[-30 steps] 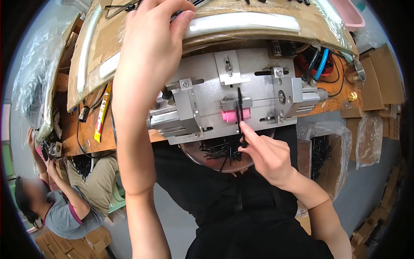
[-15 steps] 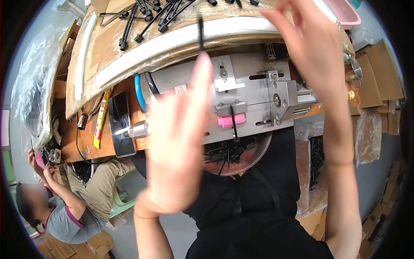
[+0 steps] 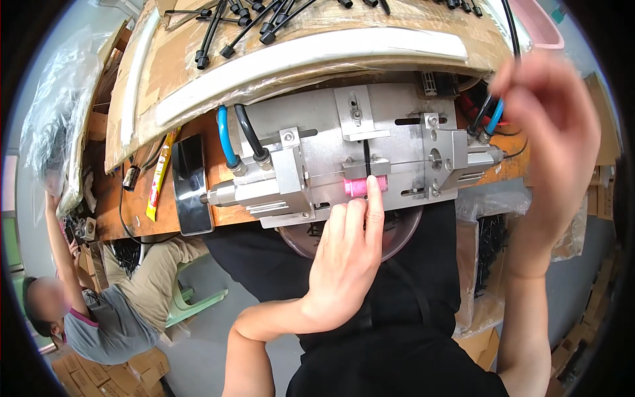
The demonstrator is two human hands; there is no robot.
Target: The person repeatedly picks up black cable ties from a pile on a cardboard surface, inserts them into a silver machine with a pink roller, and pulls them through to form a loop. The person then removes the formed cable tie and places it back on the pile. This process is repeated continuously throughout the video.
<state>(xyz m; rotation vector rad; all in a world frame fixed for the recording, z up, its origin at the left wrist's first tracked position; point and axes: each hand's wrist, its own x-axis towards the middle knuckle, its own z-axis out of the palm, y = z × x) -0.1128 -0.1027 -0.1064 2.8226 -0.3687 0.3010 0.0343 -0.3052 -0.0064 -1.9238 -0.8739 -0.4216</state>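
Contact is being made by the extended index finger (image 3: 374,205) of the left hand (image 3: 347,255) at the lower end of a thin black rod (image 3: 368,155), where a bright pink block (image 3: 356,188) is being partly covered by the fingertip. The other fingers of that hand are being curled, and nothing is being seen gripped in them. The rod is being laid across a small metal rest (image 3: 354,169), its far end being placed at a slotted bracket (image 3: 355,112) on a broad metal plate (image 3: 325,149). Well apart from the left hand, the right hand (image 3: 552,109) is being blurred, with a second black rod (image 3: 512,30) being pinched at its fingertips; the exact grip is being obscured by the blur. The plate is being flanked by a left metal block (image 3: 289,175) and a right metal block (image 3: 444,159), the left one being fed by a blue hose (image 3: 225,135) and a black hose (image 3: 249,132). Beyond it, capped black pieces (image 3: 203,56) are being supported by a cardboard-covered board (image 3: 360,21). On the wooden bench (image 3: 120,215), a dark flat device (image 3: 190,182) is being placed beside a yellow packet (image 3: 160,177). Below the plate's near edge, a round bowl (image 3: 299,243) is being partly hidden by the left hand. At far left, a seated co-worker (image 3: 126,321) is being shown with an arm raised.
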